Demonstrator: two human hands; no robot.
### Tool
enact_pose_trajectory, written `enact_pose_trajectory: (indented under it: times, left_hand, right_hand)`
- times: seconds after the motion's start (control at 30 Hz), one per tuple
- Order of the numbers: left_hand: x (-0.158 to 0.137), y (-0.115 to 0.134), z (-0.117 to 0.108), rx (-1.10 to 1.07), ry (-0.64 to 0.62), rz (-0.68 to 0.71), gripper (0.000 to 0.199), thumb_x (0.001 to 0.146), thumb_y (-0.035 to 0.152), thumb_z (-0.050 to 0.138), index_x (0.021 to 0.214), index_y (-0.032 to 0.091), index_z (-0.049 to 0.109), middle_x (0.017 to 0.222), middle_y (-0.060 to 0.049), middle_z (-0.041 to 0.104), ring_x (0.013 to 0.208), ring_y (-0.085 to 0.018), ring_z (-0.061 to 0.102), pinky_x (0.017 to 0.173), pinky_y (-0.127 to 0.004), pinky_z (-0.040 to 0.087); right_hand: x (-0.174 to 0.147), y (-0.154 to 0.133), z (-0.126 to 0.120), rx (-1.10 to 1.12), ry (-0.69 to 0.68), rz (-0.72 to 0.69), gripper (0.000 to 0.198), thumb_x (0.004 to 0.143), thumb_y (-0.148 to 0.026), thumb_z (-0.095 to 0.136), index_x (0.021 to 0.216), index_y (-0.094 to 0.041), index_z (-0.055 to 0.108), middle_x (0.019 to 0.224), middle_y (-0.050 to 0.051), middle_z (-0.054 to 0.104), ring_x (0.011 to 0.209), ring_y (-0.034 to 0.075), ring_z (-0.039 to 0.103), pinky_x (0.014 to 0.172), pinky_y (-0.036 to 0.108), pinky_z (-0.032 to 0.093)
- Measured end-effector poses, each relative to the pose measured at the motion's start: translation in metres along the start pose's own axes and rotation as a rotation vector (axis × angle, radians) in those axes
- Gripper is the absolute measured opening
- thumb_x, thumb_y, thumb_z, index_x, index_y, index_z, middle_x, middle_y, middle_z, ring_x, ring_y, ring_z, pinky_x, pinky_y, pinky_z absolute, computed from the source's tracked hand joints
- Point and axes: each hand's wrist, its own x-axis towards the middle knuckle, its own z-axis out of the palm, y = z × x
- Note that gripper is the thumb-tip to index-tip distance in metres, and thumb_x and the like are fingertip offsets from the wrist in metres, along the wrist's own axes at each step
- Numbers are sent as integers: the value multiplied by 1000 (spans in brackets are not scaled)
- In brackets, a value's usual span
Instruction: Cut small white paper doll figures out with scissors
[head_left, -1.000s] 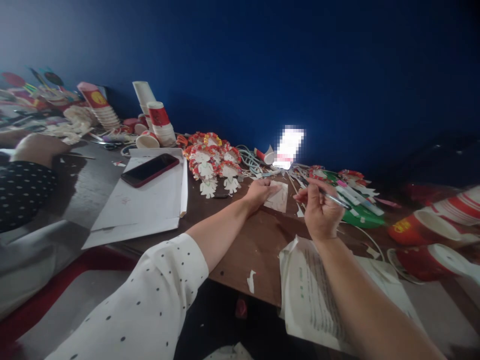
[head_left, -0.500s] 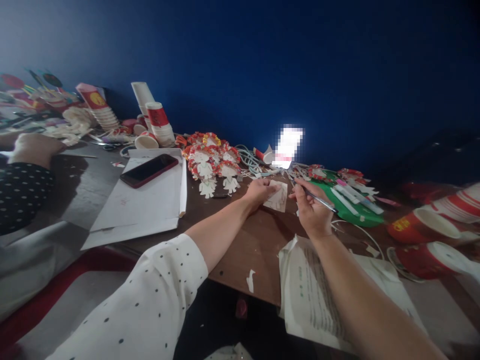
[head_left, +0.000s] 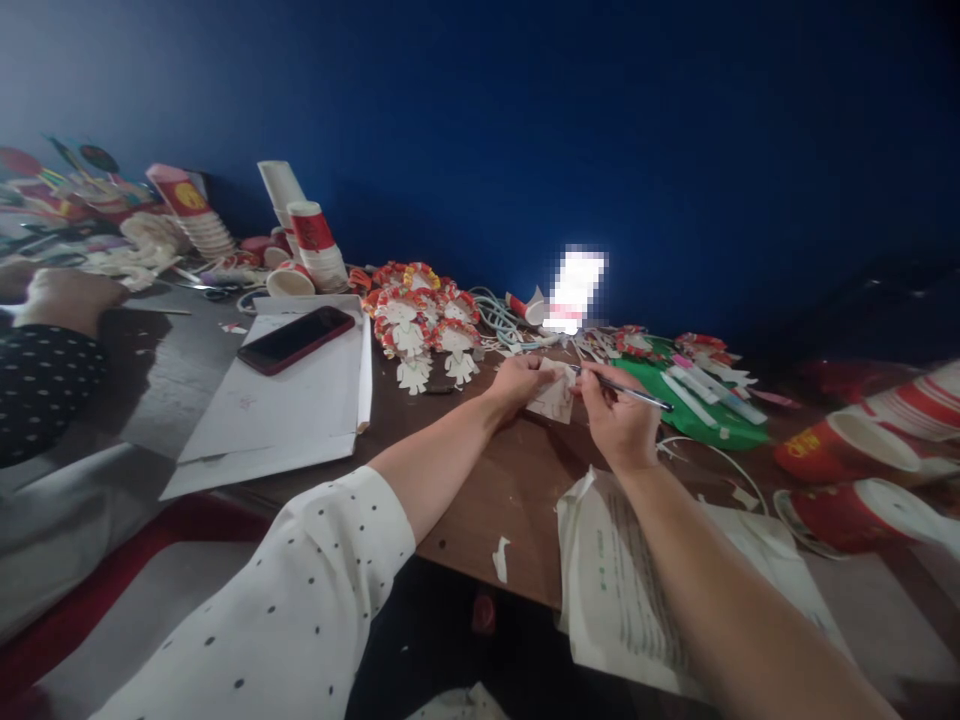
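My left hand (head_left: pixel 519 384) pinches the left edge of a small white piece of paper (head_left: pixel 553 398) with faint drawn lines on it. In my right hand (head_left: pixel 621 420) is a slim pen (head_left: pixel 630 389), its tip pointing left at the paper's upper right corner. Whether the tip touches the paper I cannot tell. Just beyond the paper a lit phone screen (head_left: pixel 576 290) stands upright, blurred out. Left of my hands lies a cluster of white paper figures (head_left: pixel 409 330) with red and orange rings.
A dark phone (head_left: pixel 296 340) rests on a white cardboard sheet (head_left: pixel 232 430) at left. Stacked paper cups (head_left: pixel 319 245) stand behind it. Markers (head_left: pixel 716 392) lie on a green sheet (head_left: pixel 652 385) at right, near tipped red cups (head_left: pixel 847 450). A co-worker's arm (head_left: pixel 67 300) is far left.
My right hand has moved slightly left, bringing the pen tip to the paper's upper corner. The left hand keeps its hold on the paper.
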Motion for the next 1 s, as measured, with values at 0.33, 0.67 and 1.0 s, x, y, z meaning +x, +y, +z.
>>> enact_pose_trajectory:
  times: [0.33, 0.67, 1.0]
  left_hand:
    - [-2, 0, 0, 32, -18, 14, 12, 74, 20, 77, 78, 11, 71, 63, -2, 66, 52, -10, 56, 57, -23, 44]
    - [-2, 0, 1, 63, -8, 29, 11, 75, 20, 76, 79, 10, 71, 64, -2, 66, 52, -9, 57, 57, -23, 45]
    - [-2, 0, 2, 51, 2, 23, 15, 73, 22, 79, 80, 11, 72, 64, -2, 67, 54, -10, 57, 59, -23, 46]
  right_hand:
    - [1, -4, -2, -71, 0, -26, 30, 98, -42, 56, 101, -18, 74, 94, 11, 78, 90, 26, 76, 85, 40, 61]
    - [2, -4, -1, -87, 8, -33, 30, 97, -42, 55, 100, -19, 74, 95, 11, 79, 88, 26, 75, 84, 41, 61]
    - [3, -8, -3, -110, -2, -71, 28, 97, -38, 56, 98, -18, 75, 94, 12, 79, 87, 25, 75, 83, 39, 60]
